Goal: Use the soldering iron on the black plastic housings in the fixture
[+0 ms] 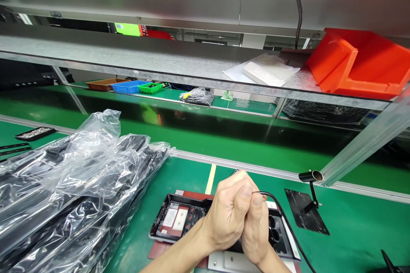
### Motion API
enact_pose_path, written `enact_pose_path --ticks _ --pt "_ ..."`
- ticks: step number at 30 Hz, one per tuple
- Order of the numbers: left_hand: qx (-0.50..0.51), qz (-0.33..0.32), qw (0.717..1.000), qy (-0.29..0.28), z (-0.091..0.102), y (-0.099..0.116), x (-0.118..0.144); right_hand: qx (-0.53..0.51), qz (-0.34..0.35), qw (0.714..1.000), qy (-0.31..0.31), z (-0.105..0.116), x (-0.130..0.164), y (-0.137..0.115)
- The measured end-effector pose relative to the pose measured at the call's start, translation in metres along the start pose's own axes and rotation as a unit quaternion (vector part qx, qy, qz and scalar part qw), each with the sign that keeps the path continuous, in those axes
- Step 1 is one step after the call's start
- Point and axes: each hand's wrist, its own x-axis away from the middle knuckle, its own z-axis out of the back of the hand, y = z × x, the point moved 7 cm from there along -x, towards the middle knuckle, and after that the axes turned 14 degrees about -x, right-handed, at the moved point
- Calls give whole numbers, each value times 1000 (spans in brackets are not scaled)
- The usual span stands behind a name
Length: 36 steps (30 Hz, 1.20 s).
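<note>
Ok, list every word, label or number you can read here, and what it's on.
None can be read.
White label inside the black tray under the hands: print too small and blurred.
Green and red sign behind the shelf: no legible text.

We see a brightly and evenly lit scene, with light falling from above and only soft shadows under the hands (238,217) on the green worktop (352,230). Glare streaks the clear plastic bags (73,179) and the metal shelf (144,57). Straight rails bow toward the edges, and the far background looks slightly soft.
</note>
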Motion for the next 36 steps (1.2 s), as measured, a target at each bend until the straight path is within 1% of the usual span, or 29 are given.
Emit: enact_pose_path --ticks 3,8,15,29,33,36 --pt "-1 -4 1000 5 1 0 1 -8 0 1000 -1 -1 -1 -1" --pt "-3 5 1000 -3 0 -2 2 -20 -4 1000 -8 -3 -3 -3" --pt "4 11 1000 -10 0 0 0 -5 0 1000 -9 -2 -1 -1" --pt "9 -4 1000 -3 1 2 2 7 3 1000 -8 -1 0 -1" --pt "5 0 1000 -5 1 1 1 13 0 1000 0 -1 0 -1" --pt "6 5 1000 -10 1 0 0 7 -4 1000 -10 -2 0 -1"
